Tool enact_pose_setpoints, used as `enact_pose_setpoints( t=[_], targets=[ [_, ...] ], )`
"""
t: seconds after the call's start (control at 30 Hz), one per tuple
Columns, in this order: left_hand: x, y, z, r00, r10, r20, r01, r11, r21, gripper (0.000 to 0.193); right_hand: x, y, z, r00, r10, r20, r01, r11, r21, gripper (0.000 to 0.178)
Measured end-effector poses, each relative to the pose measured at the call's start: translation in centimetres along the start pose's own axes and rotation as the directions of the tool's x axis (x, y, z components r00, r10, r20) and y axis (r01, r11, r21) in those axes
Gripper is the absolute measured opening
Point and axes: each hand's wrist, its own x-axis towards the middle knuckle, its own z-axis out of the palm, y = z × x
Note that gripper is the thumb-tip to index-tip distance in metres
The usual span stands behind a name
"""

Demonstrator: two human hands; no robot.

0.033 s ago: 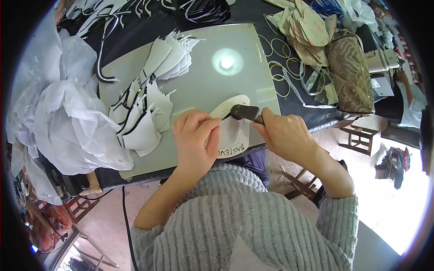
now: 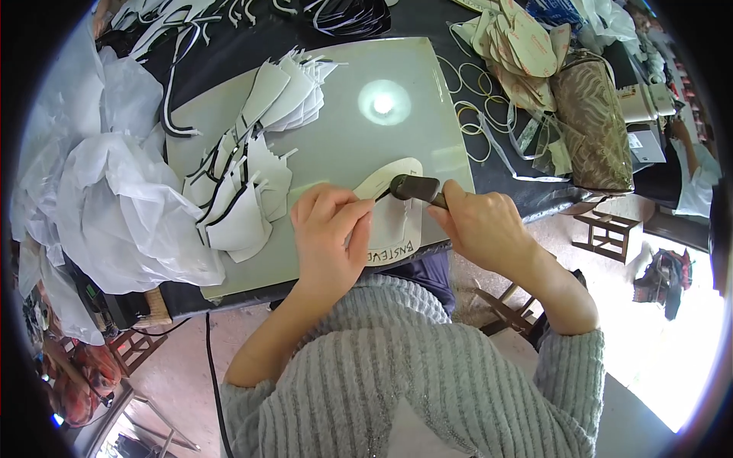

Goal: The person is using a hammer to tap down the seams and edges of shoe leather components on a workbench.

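My right hand (image 2: 482, 229) is wrapped round the handle of a dark hammer (image 2: 414, 188). The hammer's round head rests on or just over the edge of a white cut piece (image 2: 387, 221), near a short black strip on it. Beneath lies a cream card template (image 2: 412, 221) with handwriting along its near edge. My left hand (image 2: 330, 233) is closed in a pinch of thumb and forefinger at the black strip, beside the hammer head. Its fingers partly cover the white piece.
A pale board (image 2: 336, 164) lies on the black-covered table. White pieces with black edging (image 2: 243, 191) are fanned out on its left. White plastic bags (image 2: 137, 214) heap up at far left. Elastic bands (image 2: 477, 114), cream cut pieces (image 2: 515, 46) and a patterned brown pouch (image 2: 592, 126) lie at right.
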Motion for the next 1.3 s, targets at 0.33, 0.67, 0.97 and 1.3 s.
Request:
enact_pose_setpoints(
  t=[0.33, 0.67, 0.97, 1.3],
  targets=[
    [-1.0, 0.5, 0.3, 0.984, 0.180, 0.017, -0.180, 0.966, 0.188, 0.033, 0.1, -1.0, -1.6, 0.979, -0.061, -0.193, 0.098, 0.977, 0.187, 0.030],
    [-0.8, 0.6, 0.2, 0.979, 0.203, 0.006, -0.200, 0.960, 0.198, 0.030, 0.3, -1.0, -0.4, 0.999, -0.042, -0.001, 0.042, 0.999, 0.010, 0.036],
    [-0.4, -0.6, -1.2, 0.992, 0.113, 0.054, -0.113, 0.994, -0.009, 0.023, 0.0, -0.4, -0.6, 0.997, -0.014, 0.072, 0.010, 0.999, 0.048, 0.030],
    [-1.2, -0.7, -0.6, 0.957, 0.277, 0.086, -0.287, 0.949, 0.129, 0.029, 0.7, -1.1, -0.7, 0.994, -0.095, 0.058, 0.092, 0.995, 0.047, 0.033]
  ],
)
